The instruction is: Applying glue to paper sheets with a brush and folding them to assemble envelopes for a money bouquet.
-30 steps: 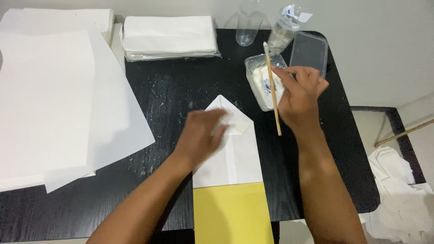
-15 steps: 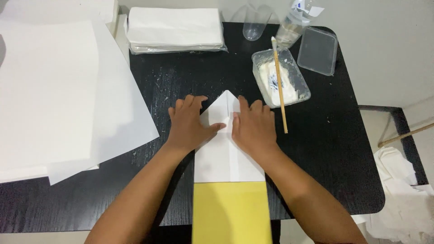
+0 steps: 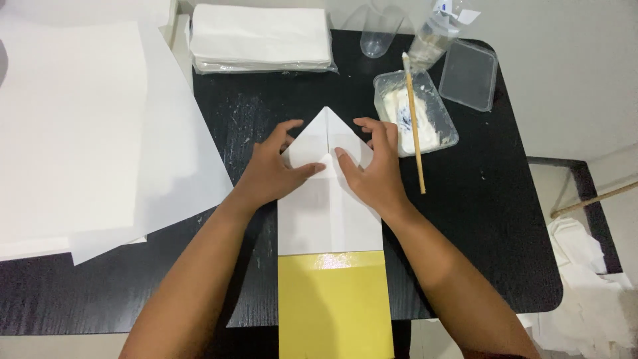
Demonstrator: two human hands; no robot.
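A black tabletop [image 3: 505,219] with rounded right corners fills most of the view. Large white sheets [image 3: 80,133] overlap its left side, hanging past the left edge. Down the middle lies a long folded paper [image 3: 329,213], white at the top with a pointed tip aimed away from the person, yellow at the bottom where it reaches the near edge.

The left hand [image 3: 272,171] lies flat on the left folded flap, palm down, fingers spread, gripping nothing. The right hand [image 3: 373,169] presses flat on the right flap in the same way, thumbs nearly meeting at the centre crease.

A stack of white sheets [image 3: 262,36] sits at the far edge. Just right of the right hand stands a clear tub of white paste [image 3: 415,113], with a wooden stick [image 3: 415,126] resting across it and onto the tabletop. A clear lid [image 3: 468,74], a clear cup [image 3: 379,33] and a plastic bottle [image 3: 435,33] crowd the far right corner. Bare black surface lies to the right and near left.
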